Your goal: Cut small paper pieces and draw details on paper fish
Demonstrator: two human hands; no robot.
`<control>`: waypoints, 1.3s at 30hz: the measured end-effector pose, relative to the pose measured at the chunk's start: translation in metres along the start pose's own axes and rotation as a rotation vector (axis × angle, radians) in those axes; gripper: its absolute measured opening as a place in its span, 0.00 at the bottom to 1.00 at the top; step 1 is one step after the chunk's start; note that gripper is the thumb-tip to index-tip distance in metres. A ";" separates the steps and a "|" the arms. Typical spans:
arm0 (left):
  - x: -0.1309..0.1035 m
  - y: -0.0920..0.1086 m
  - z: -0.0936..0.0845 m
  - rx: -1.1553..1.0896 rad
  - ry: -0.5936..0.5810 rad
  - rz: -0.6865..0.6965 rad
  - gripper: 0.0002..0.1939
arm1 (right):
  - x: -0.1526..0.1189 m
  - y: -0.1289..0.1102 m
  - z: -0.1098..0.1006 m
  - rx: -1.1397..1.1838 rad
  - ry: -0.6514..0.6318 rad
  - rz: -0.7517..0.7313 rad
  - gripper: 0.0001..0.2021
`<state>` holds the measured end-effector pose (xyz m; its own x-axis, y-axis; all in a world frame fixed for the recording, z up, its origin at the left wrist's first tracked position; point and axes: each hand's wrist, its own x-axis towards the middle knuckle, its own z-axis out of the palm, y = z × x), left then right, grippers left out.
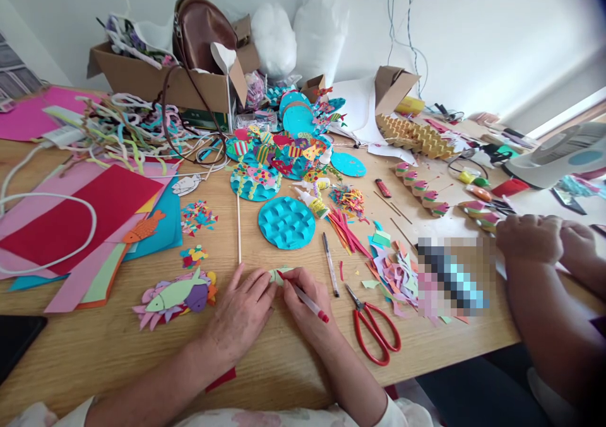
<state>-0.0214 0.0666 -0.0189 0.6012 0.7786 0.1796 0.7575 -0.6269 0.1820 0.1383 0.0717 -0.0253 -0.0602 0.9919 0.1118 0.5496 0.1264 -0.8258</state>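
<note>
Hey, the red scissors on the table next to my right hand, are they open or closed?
Slightly open. The red scissors lie flat on the table, their blade tips parted a little and the two handle loops spread apart, untouched beside the right hand.

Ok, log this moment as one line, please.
left hand: pressing pale green paper piece to table | right hand: holding red pen, tip on piece | red scissors: lying right of hand

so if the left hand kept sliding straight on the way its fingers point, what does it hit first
Probably the small pale green paper piece at the fingertips of the left hand, which it already seems to touch; beyond that, likely the blue woven paper disc, though depth is unclear.
</note>
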 end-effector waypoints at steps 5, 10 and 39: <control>0.000 0.000 0.001 -0.007 0.010 -0.004 0.15 | 0.000 0.001 0.001 -0.010 0.003 -0.013 0.05; 0.000 0.000 0.001 -0.001 0.010 -0.008 0.15 | 0.000 -0.001 0.000 -0.032 0.018 -0.018 0.05; -0.001 0.001 0.001 -0.002 0.017 -0.014 0.15 | -0.001 -0.002 -0.001 0.004 -0.024 0.029 0.05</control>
<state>-0.0210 0.0657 -0.0202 0.5862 0.7867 0.1934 0.7652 -0.6161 0.1866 0.1384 0.0702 -0.0228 -0.0647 0.9951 0.0742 0.5482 0.0976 -0.8306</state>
